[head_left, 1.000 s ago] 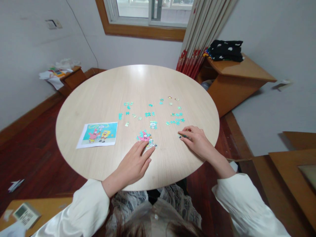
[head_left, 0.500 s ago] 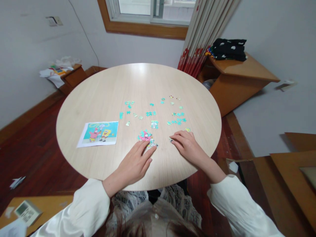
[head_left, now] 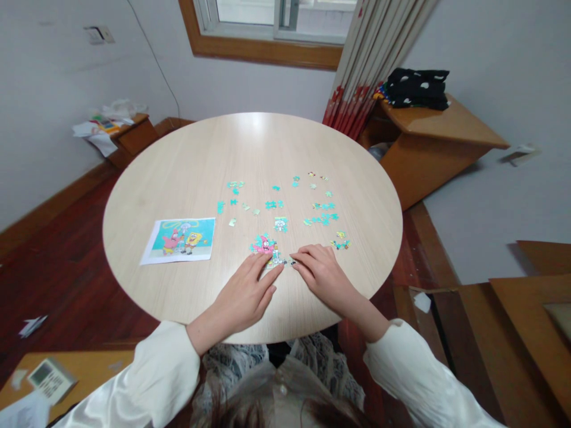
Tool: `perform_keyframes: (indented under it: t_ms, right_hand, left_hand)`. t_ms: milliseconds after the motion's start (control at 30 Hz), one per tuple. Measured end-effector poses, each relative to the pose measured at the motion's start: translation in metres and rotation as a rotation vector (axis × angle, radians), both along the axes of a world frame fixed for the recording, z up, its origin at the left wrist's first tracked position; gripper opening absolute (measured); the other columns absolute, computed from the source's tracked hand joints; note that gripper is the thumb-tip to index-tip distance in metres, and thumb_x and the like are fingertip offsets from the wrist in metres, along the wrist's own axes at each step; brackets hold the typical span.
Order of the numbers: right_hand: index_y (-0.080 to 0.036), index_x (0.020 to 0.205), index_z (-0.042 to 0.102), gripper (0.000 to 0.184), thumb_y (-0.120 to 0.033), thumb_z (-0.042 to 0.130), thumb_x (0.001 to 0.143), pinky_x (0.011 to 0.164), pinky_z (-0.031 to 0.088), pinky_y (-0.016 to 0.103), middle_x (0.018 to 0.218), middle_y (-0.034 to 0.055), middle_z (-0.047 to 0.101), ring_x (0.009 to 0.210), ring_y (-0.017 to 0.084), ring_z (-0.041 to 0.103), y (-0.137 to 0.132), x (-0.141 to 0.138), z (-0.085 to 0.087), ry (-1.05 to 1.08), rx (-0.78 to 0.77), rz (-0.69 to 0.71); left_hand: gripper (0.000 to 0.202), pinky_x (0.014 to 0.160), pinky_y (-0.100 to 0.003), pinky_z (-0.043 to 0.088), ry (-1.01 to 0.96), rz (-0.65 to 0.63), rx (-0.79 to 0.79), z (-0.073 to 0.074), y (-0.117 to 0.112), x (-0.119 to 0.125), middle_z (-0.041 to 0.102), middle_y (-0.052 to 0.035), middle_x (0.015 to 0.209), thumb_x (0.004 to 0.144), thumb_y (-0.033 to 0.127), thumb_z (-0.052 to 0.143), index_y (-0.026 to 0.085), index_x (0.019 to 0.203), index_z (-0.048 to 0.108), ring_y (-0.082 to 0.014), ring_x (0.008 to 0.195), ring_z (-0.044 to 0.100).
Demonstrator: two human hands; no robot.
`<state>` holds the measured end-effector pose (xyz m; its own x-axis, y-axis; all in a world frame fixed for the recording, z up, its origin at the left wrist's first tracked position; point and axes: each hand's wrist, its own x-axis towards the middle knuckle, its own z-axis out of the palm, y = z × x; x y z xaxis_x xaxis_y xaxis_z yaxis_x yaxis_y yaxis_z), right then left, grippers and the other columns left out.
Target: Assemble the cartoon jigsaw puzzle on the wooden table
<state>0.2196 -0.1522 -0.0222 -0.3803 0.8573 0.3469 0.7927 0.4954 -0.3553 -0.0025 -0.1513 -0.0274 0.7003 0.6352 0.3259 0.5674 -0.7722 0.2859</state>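
Observation:
A partly joined jigsaw section (head_left: 264, 242) with a pink cartoon figure lies on the table in front of me. My left hand (head_left: 250, 285) rests flat over its lower edge, fingers stretched out, hiding part of it. Just to the right, my right hand (head_left: 319, 272) has its fingertips closed on a small dark puzzle piece (head_left: 293, 261), a short gap from the section. Above lies a joined square with a pale green face (head_left: 281, 224). A few yellow and teal pieces (head_left: 341, 242) lie beyond my right hand.
The printed reference picture (head_left: 179, 241) lies at the left of the round table (head_left: 178, 160). Loose teal puzzle pieces (head_left: 321, 219) are spread across the middle and right. A wooden cabinet (head_left: 441, 131) with black cloth (head_left: 417, 89) stands at the back right.
My right hand has moved left with the dark piece, closer to the pink section, uncovering yellow and teal pieces at the right. The left hand has stayed on the section.

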Motion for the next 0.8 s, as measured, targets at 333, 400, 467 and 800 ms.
perform_keyframes:
  t_ms: [333, 400, 467, 800]
  right_hand:
    - [-0.02, 0.102, 0.068, 0.016, -0.021, 0.055, 0.093, 0.082, 0.04, 0.038, 0.095, 0.0068, 0.069, 0.093, 0.021, 0.061, 0.0014, -0.0026, 0.0033, 0.027, -0.064, -0.018]
    - [-0.019, 0.1, 0.068, 0.015, -0.021, 0.056, 0.093, 0.081, 0.04, 0.038, 0.094, 0.0068, 0.069, 0.093, 0.021, 0.061, 0.0016, -0.0034, 0.0048, 0.035, -0.071, -0.017]
    - [-0.019, 0.098, 0.068, 0.014, -0.021, 0.055, 0.093, 0.081, 0.04, 0.038, 0.094, 0.0068, 0.069, 0.092, 0.021, 0.061, 0.0018, -0.0039, 0.006, 0.043, -0.074, -0.019]
    - [-0.019, 0.095, 0.07, 0.013, -0.018, 0.057, 0.092, 0.081, 0.039, 0.038, 0.093, 0.0066, 0.069, 0.092, 0.022, 0.061, 0.0032, -0.0056, 0.0037, 0.086, -0.092, -0.047]
  left_hand:
    - [0.039, 0.105, -0.056, 0.043, -0.011, 0.003, -0.017, -0.0003, -0.0007, 0.0002, 0.048, -0.021, 0.134, 0.096, 0.02, 0.042, 0.012, 0.133, 0.053, -0.0331, 0.127, 0.044]
    - [0.039, 0.105, -0.056, 0.042, -0.015, 0.006, -0.022, -0.0002, -0.0008, 0.0003, 0.048, -0.0208, 0.134, 0.096, 0.02, 0.042, 0.013, 0.133, 0.053, -0.0329, 0.128, 0.044]
    - [0.039, 0.105, -0.056, 0.043, -0.015, 0.008, -0.02, -0.0002, -0.0007, 0.0006, 0.048, -0.0205, 0.133, 0.096, 0.02, 0.042, 0.013, 0.133, 0.053, -0.0328, 0.127, 0.044]
    - [0.039, 0.105, -0.057, 0.042, -0.028, 0.014, -0.048, -0.0006, -0.0008, 0.0005, 0.049, -0.0198, 0.134, 0.095, 0.02, 0.042, 0.015, 0.133, 0.053, -0.0328, 0.128, 0.044]
